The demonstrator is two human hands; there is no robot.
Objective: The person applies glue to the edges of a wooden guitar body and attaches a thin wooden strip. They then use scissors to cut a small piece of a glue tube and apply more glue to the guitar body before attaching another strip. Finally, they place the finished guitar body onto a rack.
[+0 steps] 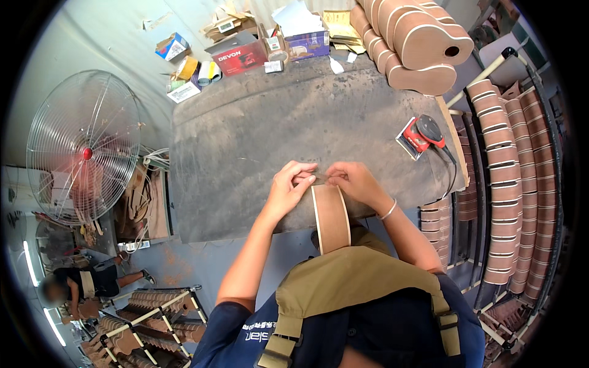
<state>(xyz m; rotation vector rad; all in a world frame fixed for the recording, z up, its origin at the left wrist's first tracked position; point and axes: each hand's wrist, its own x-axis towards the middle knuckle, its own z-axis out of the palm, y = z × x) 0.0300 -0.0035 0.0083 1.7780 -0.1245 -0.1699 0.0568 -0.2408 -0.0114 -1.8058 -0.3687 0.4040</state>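
Standing well left of the left hand [291,185], fan [86,147] likely there for airflow. Left fingers curled inward, thumb pointing across. Brown guitar body [332,216], cream-edged, sits side-up just below and between both hands, seemingly braced against the olive apron [362,273] for steadiness. Right hand [356,181]: wrist bent, fingertips bunched near the left's, small gap between; can't tell if either pinches anything. Red sander [422,135] right of hands on worktable [245,135], probably within reach.
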